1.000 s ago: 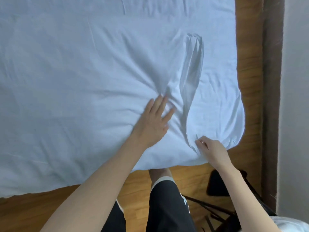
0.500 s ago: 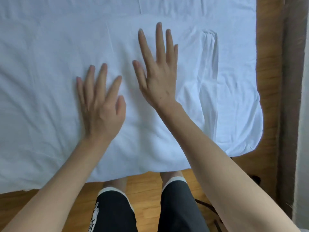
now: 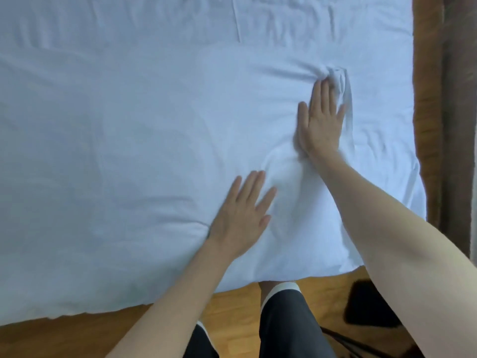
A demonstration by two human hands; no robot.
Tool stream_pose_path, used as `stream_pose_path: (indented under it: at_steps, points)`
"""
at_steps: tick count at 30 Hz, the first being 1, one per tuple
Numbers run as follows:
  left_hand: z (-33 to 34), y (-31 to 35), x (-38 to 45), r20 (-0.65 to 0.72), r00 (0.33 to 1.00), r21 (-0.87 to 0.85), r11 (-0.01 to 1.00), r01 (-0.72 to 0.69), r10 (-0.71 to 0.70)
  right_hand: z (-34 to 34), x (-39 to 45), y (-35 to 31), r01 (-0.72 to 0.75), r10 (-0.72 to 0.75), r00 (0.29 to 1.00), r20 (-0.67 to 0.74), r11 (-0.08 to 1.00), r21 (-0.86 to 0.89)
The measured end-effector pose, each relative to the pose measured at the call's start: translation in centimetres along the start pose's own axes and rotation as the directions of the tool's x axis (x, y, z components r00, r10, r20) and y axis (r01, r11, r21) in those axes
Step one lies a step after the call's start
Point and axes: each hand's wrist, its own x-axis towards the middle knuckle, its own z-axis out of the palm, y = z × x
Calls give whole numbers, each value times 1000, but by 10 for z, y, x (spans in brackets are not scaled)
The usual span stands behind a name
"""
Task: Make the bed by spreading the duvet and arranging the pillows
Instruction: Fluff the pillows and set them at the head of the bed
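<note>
A white duvet point(image 3: 129, 151) covers the bed and fills most of the view; its near edge hangs over the bed's side. A raised fold point(image 3: 344, 99) runs along it near the right end. My right hand point(image 3: 320, 122) lies flat with straight fingers on the duvet, its fingertips pushing against the top of that fold. My left hand point(image 3: 242, 215) presses flat on the duvet nearer to me, fingers straight and slightly spread. A soft bulge of fabric point(image 3: 286, 182) sits between the two hands. No pillow shows.
Wooden floor point(image 3: 116, 329) runs along the near side of the bed and up the right side. A dark brown strip point(image 3: 454, 125) stands at the far right. A black object point(image 3: 366, 303) and thin dark legs lie on the floor at the lower right. My legs stand against the bed.
My right hand has slid right and away to the top of the fold. My left hand has moved right and nearer to me. One second ago my right hand pinched the duvet's near edge.
</note>
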Motion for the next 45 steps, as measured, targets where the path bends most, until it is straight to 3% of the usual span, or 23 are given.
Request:
stream_pose_path:
  at_steps: [4, 8, 10, 12, 14, 16, 18, 21, 25, 30, 34, 40, 45]
  points:
    - [31, 56, -27, 172, 974, -69, 988, -137, 147, -11, -2, 13, 25, -23, 999, 43, 998, -49]
    - [33, 78, -32, 276, 891, -82, 933, -351, 360, -14, -35, 7, 21, -23, 999, 28, 998, 51]
    - [22, 70, -30, 260, 862, -49, 898, -437, 434, -14, -65, 10, 14, -15, 1000, 4, 992, 123]
    - [5, 52, -23, 65, 940, -96, 939, -330, 336, -11, -95, 21, -99, 107, 994, -12, 956, 275]
    - [-15, 24, -16, -149, 984, -184, 975, -127, 100, -12, -116, 36, -311, 344, 939, 15, 829, 465]
    - [-34, -10, -13, -273, 948, -215, 971, 105, -164, -14, -130, 49, -452, 506, 861, 50, 716, 532]
    - [-49, -40, -12, -320, 906, -155, 959, 237, -276, -17, -136, 57, -521, 555, 824, 109, 669, 529]
    - [-56, -63, -11, -259, 913, -36, 948, 316, -314, -21, -131, 56, -563, 501, 818, 283, 595, 574]
    - [-49, -59, -6, -169, 918, 26, 930, 367, -358, -20, -126, 36, -501, 311, 860, 405, 667, 551]
    - [-45, -52, 0, -139, 897, 30, 904, 427, -419, -13, -119, 26, -450, 148, 886, 440, 502, 738]
    - [-51, -53, -1, -78, 907, 21, 909, 416, -413, -16, -121, 16, -410, 57, 901, 431, 435, 801]
    - [-93, -38, -26, 71, 890, -204, 866, 456, -451, -57, -138, -12, -392, 17, 908, 418, 384, 836]
    - [-139, -14, -89, 229, 754, -421, 635, 648, -616, -77, -165, -39, -455, 24, 877, 480, 360, 814]
